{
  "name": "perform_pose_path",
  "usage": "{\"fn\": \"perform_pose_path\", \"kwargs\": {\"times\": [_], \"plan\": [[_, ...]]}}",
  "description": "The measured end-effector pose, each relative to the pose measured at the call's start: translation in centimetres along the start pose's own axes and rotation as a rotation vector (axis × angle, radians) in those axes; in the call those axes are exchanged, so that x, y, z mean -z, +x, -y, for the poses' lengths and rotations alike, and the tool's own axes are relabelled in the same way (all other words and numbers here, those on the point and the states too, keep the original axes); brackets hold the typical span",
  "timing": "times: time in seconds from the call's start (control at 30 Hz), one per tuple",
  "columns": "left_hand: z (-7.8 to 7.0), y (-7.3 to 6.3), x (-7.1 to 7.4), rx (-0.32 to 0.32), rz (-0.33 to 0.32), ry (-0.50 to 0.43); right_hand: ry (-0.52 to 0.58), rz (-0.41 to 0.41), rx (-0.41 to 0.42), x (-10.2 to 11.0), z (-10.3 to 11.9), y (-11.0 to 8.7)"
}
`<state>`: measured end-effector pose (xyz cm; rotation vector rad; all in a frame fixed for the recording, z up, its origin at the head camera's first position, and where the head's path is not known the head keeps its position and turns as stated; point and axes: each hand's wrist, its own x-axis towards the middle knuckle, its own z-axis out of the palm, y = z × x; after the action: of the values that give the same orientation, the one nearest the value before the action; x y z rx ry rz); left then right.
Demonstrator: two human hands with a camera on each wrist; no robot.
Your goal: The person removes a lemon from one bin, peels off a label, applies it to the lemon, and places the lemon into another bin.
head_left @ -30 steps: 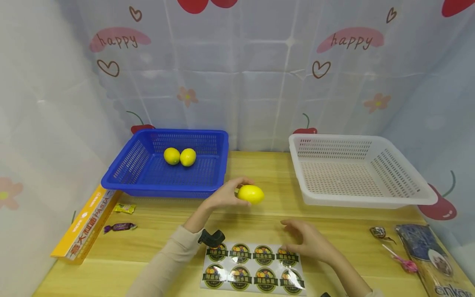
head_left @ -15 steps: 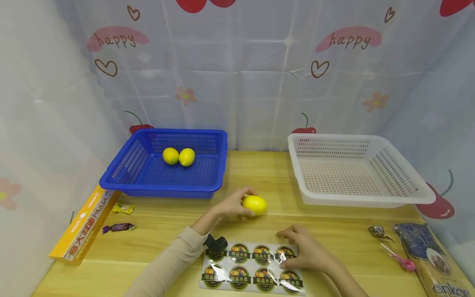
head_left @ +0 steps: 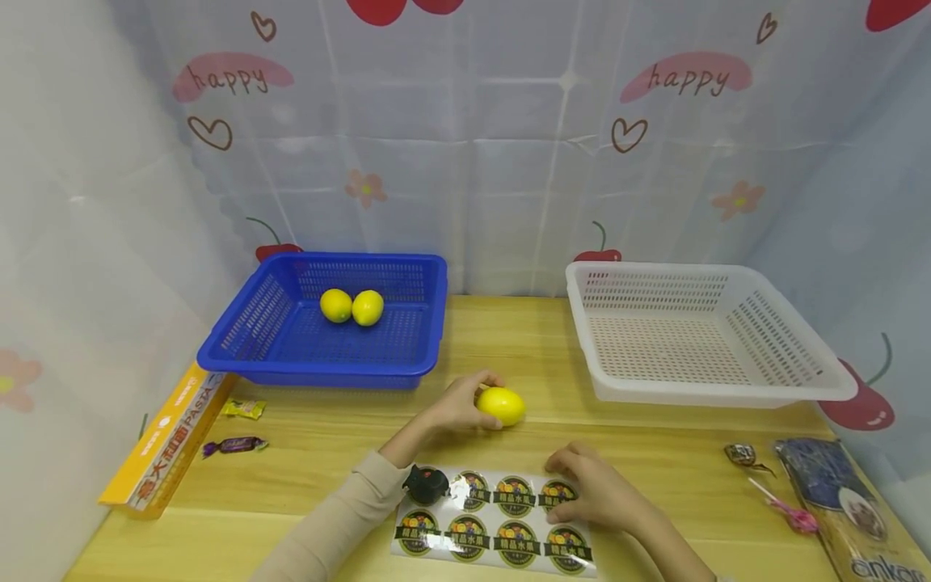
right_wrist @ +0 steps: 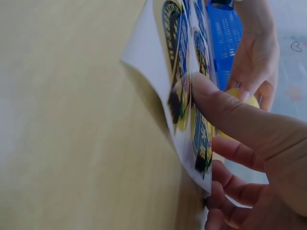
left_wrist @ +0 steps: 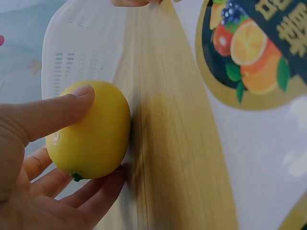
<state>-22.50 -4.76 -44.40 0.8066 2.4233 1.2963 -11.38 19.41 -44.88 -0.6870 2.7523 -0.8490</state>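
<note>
In the head view my left hand [head_left: 461, 404] holds a yellow lemon [head_left: 502, 406] low over the table, beyond the sheet of round fruit stickers [head_left: 494, 525]. The left wrist view has the thumb across the lemon [left_wrist: 96, 136] and curled fingers beneath it. My right hand [head_left: 600, 489] is at the sheet's right side. In the right wrist view its thumb [right_wrist: 223, 103] touches the sticker sheet [right_wrist: 148, 62], its loosely bent fingers are by the far edge, and one sheet corner curls off the table. Two more lemons [head_left: 352, 307] lie in the blue basket [head_left: 320, 376].
A white basket [head_left: 720, 394] stands at the back right. On the left lie a pasta box [head_left: 167, 444], a yellow-wrapped candy [head_left: 243, 408] and a purple-wrapped candy [head_left: 236, 445]. At the right are a brown-wrapped candy [head_left: 742, 455], a pink lollipop [head_left: 800, 520] and a bag [head_left: 851, 509].
My left hand has brought the lemon lower and nearer to the sheet. My right hand has shifted slightly toward the sheet, its thumb now on the stickers.
</note>
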Motion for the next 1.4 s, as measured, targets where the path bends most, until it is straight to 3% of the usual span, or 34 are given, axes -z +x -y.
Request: {"fn": "perform_pose_path", "kwargs": {"times": [0.13, 0.27, 0.5, 0.77, 0.97, 1.07, 1.13, 1.27, 1.33, 1.4], "plan": [[0.0, 0.0, 0.1, 0.003, 0.0, -0.006, -0.015, -0.011, -0.031, 0.1, 0.1, 0.0], [-0.1, -0.1, 0.3, 0.0, 0.007, -0.008, 0.038, 0.008, -0.048, 0.2, 0.0, 0.1], [-0.4, -0.5, 0.5, -0.018, 0.014, 0.004, 0.085, 0.034, -0.035, 0.3, -0.1, 0.2], [-1.9, -1.4, 0.8, -0.022, -0.08, 0.049, 0.15, 0.056, 0.004, 0.7, -0.4, 0.3], [-3.3, -2.2, 0.9, -0.09, -0.126, 0.058, 0.209, 0.074, 0.015, 1.2, -0.5, 0.7], [-3.9, -2.4, 0.9, -0.143, -0.044, 0.05, 0.219, 0.065, 0.05, 1.4, -0.5, 1.0], [-4.2, -2.7, 0.8, -0.159, 0.065, 0.045, 0.232, 0.053, 0.077, 1.4, -0.4, 1.2], [-4.6, -3.2, 0.4, -0.126, 0.266, 0.079, 0.32, 0.043, 0.109, 1.4, 0.0, 1.7], [-4.8, -3.4, 0.2, -0.105, 0.314, 0.098, 0.409, 0.05, 0.115, 1.5, 0.3, 1.9], [-4.8, -3.5, 0.1, -0.105, 0.322, 0.113, 0.501, 0.048, 0.119, 1.5, 0.6, 2.2]]}}
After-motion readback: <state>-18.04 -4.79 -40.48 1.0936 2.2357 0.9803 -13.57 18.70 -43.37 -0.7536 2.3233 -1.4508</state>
